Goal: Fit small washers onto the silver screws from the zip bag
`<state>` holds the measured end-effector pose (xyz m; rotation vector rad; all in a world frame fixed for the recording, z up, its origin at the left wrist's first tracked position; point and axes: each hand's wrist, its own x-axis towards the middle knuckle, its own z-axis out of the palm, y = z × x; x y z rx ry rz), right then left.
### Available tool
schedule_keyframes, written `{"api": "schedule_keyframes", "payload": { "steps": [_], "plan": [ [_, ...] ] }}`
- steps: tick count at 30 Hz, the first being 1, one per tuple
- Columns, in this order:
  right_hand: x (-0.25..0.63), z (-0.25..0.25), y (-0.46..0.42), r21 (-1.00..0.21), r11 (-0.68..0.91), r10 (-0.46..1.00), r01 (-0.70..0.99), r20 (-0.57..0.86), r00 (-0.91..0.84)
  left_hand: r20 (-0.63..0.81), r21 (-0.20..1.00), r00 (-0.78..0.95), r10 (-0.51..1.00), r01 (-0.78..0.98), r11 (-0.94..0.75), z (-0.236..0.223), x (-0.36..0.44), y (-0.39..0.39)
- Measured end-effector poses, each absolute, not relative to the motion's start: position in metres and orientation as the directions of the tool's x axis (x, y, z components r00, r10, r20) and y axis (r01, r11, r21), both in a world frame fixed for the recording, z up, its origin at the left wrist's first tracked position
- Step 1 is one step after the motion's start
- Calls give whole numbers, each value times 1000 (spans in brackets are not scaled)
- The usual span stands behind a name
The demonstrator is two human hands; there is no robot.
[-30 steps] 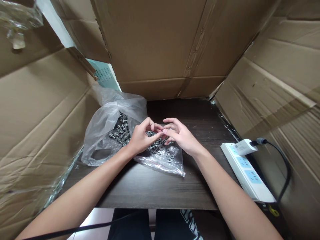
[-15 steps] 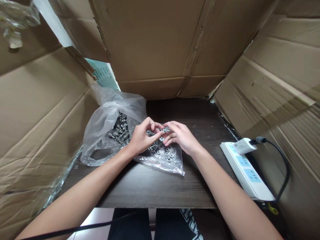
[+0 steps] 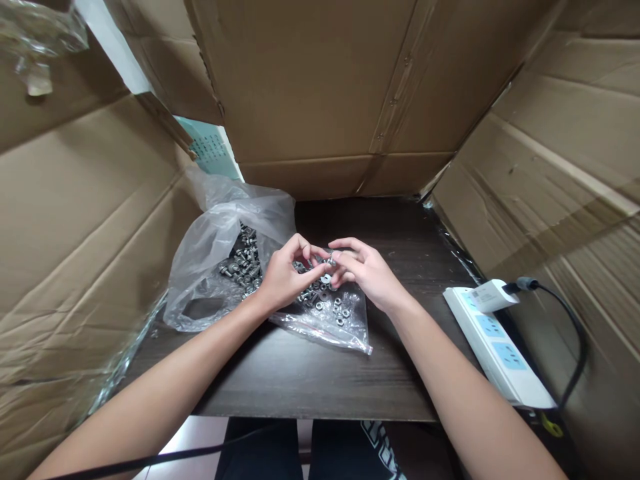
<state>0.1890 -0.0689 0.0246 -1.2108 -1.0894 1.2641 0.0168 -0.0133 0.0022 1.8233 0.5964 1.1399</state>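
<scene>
A small metal bolt (image 3: 329, 262) spans the fingertips of both hands above the plastic. My left hand (image 3: 287, 273) pinches one end between thumb and index finger. At the other end, the thumb and fingers of my right hand (image 3: 367, 270) close on it, partly covering it; whether a nut sits on it cannot be made out. Below the hands, loose nuts (image 3: 341, 321), washers and bolts lie on a flat clear zip bag (image 3: 353, 337). To the left, a crumpled clear plastic bag (image 3: 205, 247) holds a heap of bolts (image 3: 245, 267).
Cardboard walls (image 3: 320, 87) enclose the dark wooden table (image 3: 320, 387) at the back and both sides. A white power strip (image 3: 500, 353) with a plugged-in adapter (image 3: 490, 295) and black cable (image 3: 575, 333) lies at the right. A dark strap crosses the lower left.
My right hand's fingers have shifted on the bolt, with the index finger lifted and stretched out above it. My left hand keeps its pinch. The view has moved slightly.
</scene>
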Motion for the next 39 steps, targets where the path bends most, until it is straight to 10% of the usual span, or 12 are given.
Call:
{"api": "schedule_keyframes", "payload": {
  "steps": [39],
  "plan": [
    [188, 23, -67, -987, -108, 993, -118, -112, 30, 454, 876, 486, 747, -91, -473, -1, 17, -11]
  ]
}}
